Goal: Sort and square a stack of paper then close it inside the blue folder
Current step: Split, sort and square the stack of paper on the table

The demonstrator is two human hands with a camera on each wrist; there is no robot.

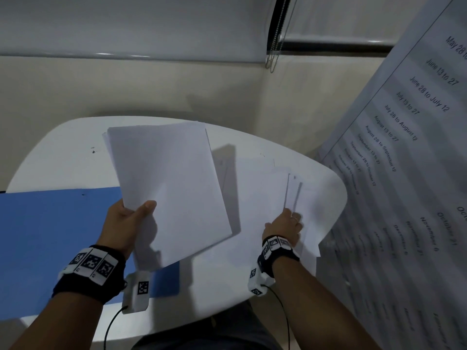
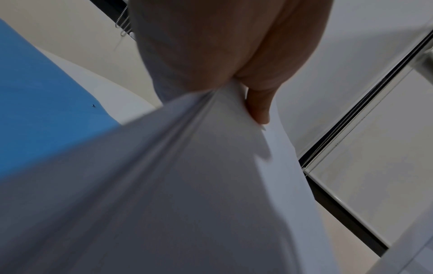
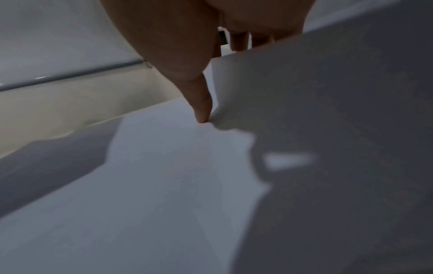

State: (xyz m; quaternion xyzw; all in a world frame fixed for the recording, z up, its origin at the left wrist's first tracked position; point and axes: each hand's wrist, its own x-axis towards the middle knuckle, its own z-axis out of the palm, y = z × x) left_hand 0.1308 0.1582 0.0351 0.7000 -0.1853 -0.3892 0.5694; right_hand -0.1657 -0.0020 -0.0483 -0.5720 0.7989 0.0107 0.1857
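My left hand (image 1: 135, 214) grips a stack of white paper (image 1: 166, 188) by its near corner, thumb on top, and holds it tilted above the table. From the left wrist, the stack (image 2: 187, 185) fans out under the thumb (image 2: 257, 109). The blue folder (image 1: 50, 236) lies open and flat at the left, partly under the stack. My right hand (image 1: 290, 221) holds a few loose sheets (image 1: 293, 193) lifted on edge at the right. In the right wrist view its thumb (image 3: 202, 111) points down beside the raised sheet (image 3: 339, 129). More sheets (image 1: 255, 198) lie flat below.
The rounded white table (image 1: 63, 152) stands against a beige wall (image 1: 151, 84). A large printed sheet with date ranges (image 1: 404, 160) hangs close on the right. A window blind with a bead chain (image 1: 274, 46) is behind. Cables run from both wristbands.
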